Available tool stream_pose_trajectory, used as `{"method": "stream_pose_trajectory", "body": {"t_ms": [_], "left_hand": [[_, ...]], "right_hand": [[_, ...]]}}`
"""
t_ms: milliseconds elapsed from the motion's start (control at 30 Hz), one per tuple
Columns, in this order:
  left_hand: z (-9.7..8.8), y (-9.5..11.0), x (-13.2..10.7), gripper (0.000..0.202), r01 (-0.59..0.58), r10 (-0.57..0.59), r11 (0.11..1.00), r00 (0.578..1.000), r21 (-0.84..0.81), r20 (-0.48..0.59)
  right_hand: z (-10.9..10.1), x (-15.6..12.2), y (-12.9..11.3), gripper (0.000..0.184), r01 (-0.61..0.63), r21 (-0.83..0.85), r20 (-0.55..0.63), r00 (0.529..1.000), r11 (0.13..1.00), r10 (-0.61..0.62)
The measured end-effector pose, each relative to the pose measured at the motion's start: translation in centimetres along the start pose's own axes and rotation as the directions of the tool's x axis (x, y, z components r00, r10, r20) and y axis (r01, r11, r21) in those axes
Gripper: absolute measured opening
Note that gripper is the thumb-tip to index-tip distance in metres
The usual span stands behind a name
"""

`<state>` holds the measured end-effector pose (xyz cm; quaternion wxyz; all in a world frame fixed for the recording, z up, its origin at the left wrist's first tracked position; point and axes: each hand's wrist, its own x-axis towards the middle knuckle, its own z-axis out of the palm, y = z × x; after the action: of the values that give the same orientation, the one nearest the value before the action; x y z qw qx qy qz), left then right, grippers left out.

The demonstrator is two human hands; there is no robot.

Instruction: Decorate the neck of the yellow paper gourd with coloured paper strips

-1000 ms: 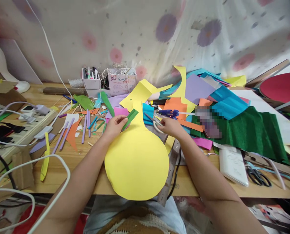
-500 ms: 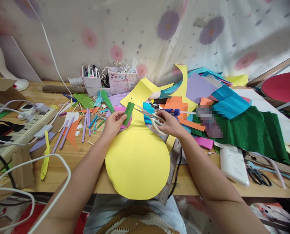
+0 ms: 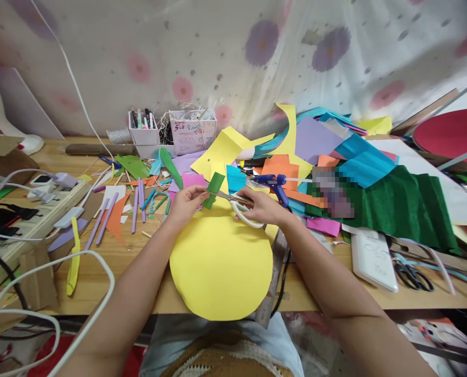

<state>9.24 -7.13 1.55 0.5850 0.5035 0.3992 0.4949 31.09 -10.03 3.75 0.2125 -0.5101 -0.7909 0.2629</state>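
Note:
Between the fingertips of my left hand (image 3: 188, 204) is a small strip of green paper (image 3: 216, 187), held upright at a slant. My right hand (image 3: 262, 206) grips white-handled scissors (image 3: 246, 215), and their blades reach left across the green strip. Whether the blades lie in front of the paper or around it is hard to make out. Below both hands a large round piece of yellow paper (image 3: 221, 267) lies at the table's front edge. Just beyond my right hand rests a blue glue gun (image 3: 273, 183).
Coloured paper scraps cover the back of the table, with dark green crepe paper (image 3: 402, 209) at right. Black scissors (image 3: 413, 273) and a white power bank (image 3: 373, 260) lie front right. A power strip (image 3: 24, 230) with cables stands at left. A metal ruler (image 3: 273, 280) lies beside the yellow circle.
The scissors have moved left and down, their blades now meeting the green strip. My left hand has tilted the strip slightly. The whole view has shifted a little.

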Motion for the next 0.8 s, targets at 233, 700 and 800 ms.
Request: {"method": "stream_pose_trajectory", "body": {"t_ms": [233,700,800], "left_hand": [[0.11,-0.17,0.01,0.042,0.000,0.001,1.000,1.000,-0.024,0.031],[0.27,-0.06,-0.09,0.029,0.045,-0.044,0.999,0.998,-0.023,0.035],[0.22,0.00,-0.18,0.031,0.033,-0.033,0.999,0.998,-0.010,0.057]], "right_hand": [[0.35,-0.04,-0.01,0.044,0.008,-0.064,-0.015,1.000,0.998,-0.009],[0.54,-0.03,-0.09,0.037,-0.021,-0.134,-0.049,0.999,0.991,0.014],[0.51,-0.05,-0.13,0.036,-0.016,-0.125,-0.049,0.999,0.992,0.010]]}}
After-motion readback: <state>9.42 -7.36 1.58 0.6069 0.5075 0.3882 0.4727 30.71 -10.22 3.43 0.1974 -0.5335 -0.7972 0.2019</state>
